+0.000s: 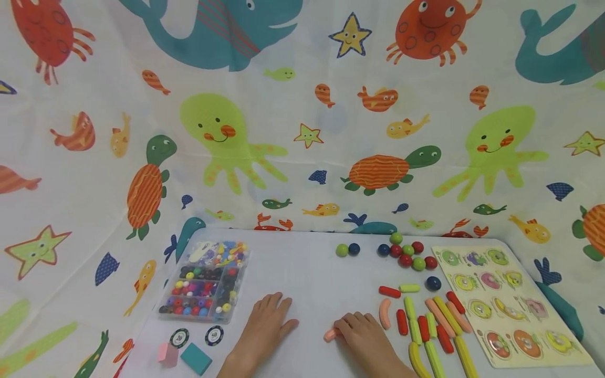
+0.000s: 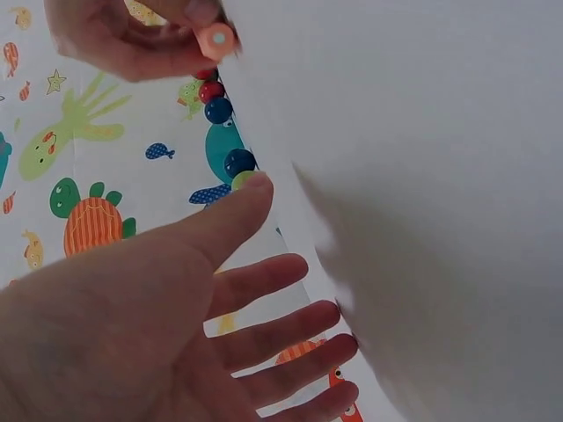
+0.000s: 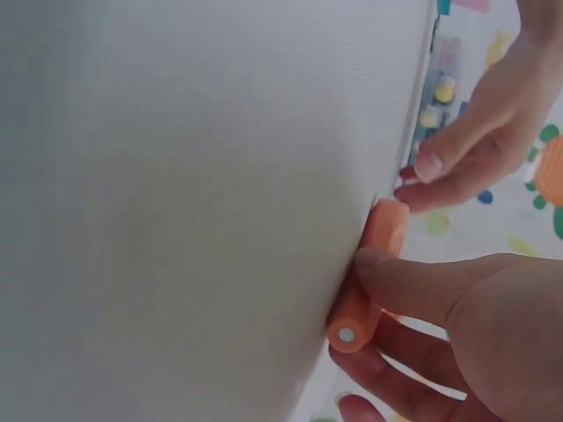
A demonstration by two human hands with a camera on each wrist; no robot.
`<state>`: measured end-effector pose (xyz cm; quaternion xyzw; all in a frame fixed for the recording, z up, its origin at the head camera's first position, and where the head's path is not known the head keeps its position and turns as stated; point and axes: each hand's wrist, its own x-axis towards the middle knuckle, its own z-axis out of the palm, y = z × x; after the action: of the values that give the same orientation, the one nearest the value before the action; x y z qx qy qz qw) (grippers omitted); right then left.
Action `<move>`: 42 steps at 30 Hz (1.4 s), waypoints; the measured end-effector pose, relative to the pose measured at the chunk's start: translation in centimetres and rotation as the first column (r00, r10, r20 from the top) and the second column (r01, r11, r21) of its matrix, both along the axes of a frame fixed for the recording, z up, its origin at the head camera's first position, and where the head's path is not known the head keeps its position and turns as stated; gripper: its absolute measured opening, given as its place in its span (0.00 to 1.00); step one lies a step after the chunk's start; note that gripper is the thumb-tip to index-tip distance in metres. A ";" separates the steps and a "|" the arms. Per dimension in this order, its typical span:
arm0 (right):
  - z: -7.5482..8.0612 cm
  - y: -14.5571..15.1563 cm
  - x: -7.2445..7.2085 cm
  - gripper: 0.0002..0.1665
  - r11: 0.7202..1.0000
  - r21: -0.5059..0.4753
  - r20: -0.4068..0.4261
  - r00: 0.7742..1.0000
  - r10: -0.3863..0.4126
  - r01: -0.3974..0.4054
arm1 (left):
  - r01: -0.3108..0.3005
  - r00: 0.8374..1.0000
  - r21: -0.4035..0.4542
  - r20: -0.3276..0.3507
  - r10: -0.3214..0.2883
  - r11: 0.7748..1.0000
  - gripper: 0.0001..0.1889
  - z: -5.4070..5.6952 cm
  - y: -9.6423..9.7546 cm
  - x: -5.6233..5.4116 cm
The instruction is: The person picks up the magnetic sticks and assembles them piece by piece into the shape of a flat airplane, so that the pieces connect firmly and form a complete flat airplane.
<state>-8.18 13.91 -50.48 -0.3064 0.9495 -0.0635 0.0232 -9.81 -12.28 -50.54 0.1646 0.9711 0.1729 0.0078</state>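
Observation:
My right hand (image 1: 361,336) pinches a short salmon-orange magnetic stick (image 3: 387,227) between thumb and fingers, low over the white table. The stick has flat sides and a pale round spot on its end. My left hand (image 1: 266,325) is at the left of it, fingers spread and holding nothing, fingertips right at the table surface. To the right of my right hand lie several more sticks, among them a curved salmon one (image 1: 385,313), a red one (image 1: 402,322) and a long yellow one (image 1: 466,357).
Red, green and blue balls, such as a dark blue one (image 1: 433,283), lie at the back right. A picture board (image 1: 477,362) covers the right side. At left are a bead box (image 1: 222,318), two round chips (image 1: 215,336), a teal block (image 1: 196,359) and a pink block (image 1: 167,355).

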 end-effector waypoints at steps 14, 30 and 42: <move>-1.3 -4.3 -1.7 0.11 0.994 -0.083 -0.219 0.974 0.054 -0.074 | 0.053 0.993 0.042 -0.109 -0.048 0.998 0.17 -0.2 0.7 -0.4; 1.6 1.3 -1.8 0.20 0.943 -0.181 -0.041 0.956 -0.291 0.280 | 0.150 0.984 0.179 -0.126 -0.128 0.972 0.22 -1.2 3.2 0.2; 1.6 5.7 -2.2 0.20 0.847 -0.060 -0.090 0.843 -0.531 0.528 | 0.223 0.968 0.102 -0.140 -0.208 0.969 0.12 -1.1 3.4 0.5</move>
<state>-10.34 19.61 -48.91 -0.0360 0.9959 -0.0668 -0.0493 -9.34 -8.87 -51.67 0.2804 0.9340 0.2165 -0.0457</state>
